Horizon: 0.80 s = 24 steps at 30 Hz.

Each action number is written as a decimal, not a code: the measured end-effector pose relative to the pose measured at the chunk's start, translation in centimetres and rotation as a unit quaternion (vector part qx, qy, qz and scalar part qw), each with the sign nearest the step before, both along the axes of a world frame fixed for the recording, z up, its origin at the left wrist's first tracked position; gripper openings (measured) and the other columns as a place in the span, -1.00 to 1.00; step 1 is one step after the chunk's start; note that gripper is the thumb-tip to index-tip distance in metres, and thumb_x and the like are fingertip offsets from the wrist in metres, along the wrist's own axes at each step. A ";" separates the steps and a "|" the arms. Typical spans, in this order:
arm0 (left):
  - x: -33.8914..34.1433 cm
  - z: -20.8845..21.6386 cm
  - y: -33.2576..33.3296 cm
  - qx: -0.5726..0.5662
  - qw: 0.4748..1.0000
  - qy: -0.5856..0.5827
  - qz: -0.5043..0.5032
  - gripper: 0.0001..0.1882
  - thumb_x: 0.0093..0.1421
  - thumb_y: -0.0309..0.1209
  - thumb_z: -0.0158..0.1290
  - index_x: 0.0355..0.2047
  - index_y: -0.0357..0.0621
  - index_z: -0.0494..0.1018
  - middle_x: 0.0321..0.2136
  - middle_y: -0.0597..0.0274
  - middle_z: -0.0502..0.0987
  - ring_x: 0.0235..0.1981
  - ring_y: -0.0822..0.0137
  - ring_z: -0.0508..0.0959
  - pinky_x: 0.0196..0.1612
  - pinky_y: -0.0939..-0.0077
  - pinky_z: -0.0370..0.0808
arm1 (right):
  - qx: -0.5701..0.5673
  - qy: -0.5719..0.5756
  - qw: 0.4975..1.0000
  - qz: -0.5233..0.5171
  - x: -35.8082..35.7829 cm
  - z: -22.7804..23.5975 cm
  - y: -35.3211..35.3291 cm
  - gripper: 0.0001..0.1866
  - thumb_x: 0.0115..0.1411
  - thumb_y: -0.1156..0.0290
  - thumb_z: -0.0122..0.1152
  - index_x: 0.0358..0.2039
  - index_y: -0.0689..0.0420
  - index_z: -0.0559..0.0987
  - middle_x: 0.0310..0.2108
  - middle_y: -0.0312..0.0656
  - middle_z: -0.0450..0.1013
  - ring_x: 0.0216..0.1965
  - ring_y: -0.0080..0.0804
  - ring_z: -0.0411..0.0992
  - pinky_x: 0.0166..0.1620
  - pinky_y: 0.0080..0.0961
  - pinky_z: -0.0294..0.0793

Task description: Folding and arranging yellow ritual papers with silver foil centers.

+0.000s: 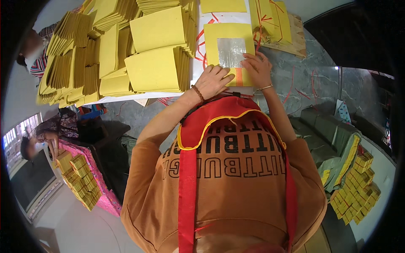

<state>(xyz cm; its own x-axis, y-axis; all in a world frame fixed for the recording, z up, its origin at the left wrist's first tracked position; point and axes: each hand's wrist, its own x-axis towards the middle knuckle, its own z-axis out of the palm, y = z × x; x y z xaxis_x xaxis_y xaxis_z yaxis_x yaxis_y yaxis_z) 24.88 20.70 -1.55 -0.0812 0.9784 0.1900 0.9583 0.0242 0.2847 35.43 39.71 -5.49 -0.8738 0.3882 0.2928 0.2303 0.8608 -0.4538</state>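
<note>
A yellow paper sheet [211, 38] with a silver foil square [231, 49] lies before me on a white-covered table. An orange strip [239, 77] runs down its near part. My left hand [214, 82] rests on the sheet's near left corner, fingers stretched out. At the right edge my right hand [258, 68] lies on the paper, fingers apart and tips touching the foil's right side. Neither hand appears to grip anything.
Stacks of folded yellow paper [156, 67] fill the table's left side. Bundles tied with red string [272, 23] lie on a wooden board [298, 38] at far right. Loose red strips [200, 48] lie by the sheet. Two other people are at left, one at a pink-covered table [99, 179].
</note>
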 end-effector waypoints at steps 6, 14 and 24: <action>-0.7 -0.4 -0.2 0.068 0.996 -0.047 -0.012 -0.71 -0.05 -0.36 0.08 -0.27 -0.10 0.41 -0.29 0.23 0.40 -0.25 0.25 0.36 -0.22 0.42 0.31 | -0.560 0.156 0.813 -0.033 0.4 -0.3 -0.1 -0.69 0.20 0.24 -0.10 -0.31 0.17 0.55 -0.21 -0.29 0.44 -0.13 -0.48 0.32 -0.05 -0.55 0.23; -1.2 -1.2 0.5 0.088 0.952 -0.273 0.103 -0.84 0.09 -0.38 -0.02 -0.46 -0.24 0.44 -0.52 0.10 0.46 -0.45 0.15 0.45 -0.40 0.37 0.38 | -0.563 0.087 0.821 -0.031 1.0 -0.7 0.6 -0.50 0.27 0.10 -0.36 -0.28 0.20 0.51 -0.16 -0.18 0.42 -0.12 -0.45 0.33 -0.04 -0.50 0.24; -1.4 -1.8 1.0 0.004 0.850 -0.461 0.256 -0.77 0.11 -0.33 -0.06 -0.36 -0.24 0.45 -0.59 0.02 0.47 -0.54 0.14 0.49 -0.46 0.41 0.38 | -0.601 0.066 0.795 -0.053 1.4 -1.7 1.0 -0.62 0.23 0.21 -0.19 -0.23 0.22 0.50 -0.23 -0.23 0.42 -0.20 -0.54 0.33 -0.06 -0.58 0.23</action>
